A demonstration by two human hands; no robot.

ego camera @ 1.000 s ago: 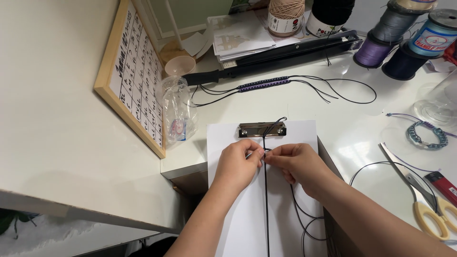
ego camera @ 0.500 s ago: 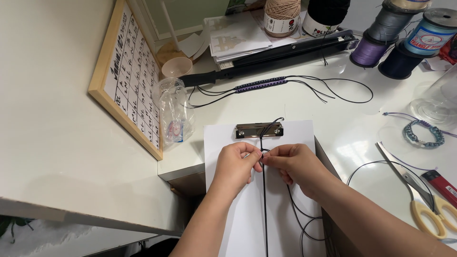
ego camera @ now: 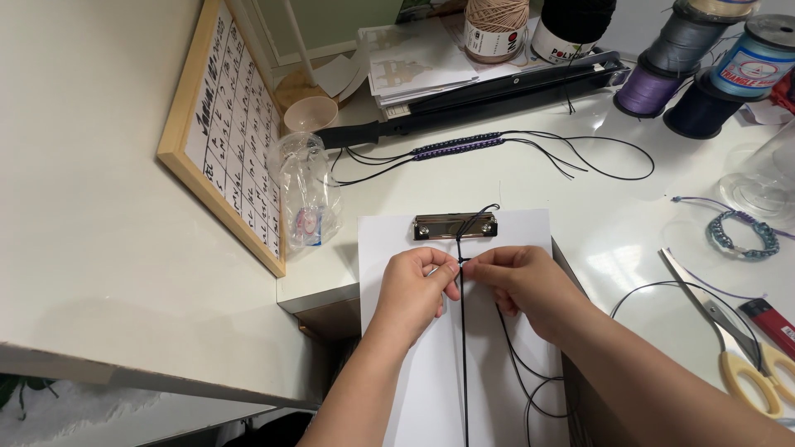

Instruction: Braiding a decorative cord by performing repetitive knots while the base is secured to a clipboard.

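Your left hand (ego camera: 416, 291) and right hand (ego camera: 520, 281) pinch black cord (ego camera: 463, 348) at knot, centre frame. Clipboard (ego camera: 389, 248) clip (ego camera: 455, 226) anchors cord top, keeping it taut on desk (ego camera: 596, 199). Scissors (ego camera: 737, 348) lower right.

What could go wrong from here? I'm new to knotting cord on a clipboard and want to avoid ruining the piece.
Both the left hand and right hand pinch the black cord just below the metal clip; a hard pull might slip the cord out of the clip. The loose cord loops trailing under the right wrist could tangle or get caught in the knot. The scissors lie open near the right forearm, so a sideways sweep might snag them.
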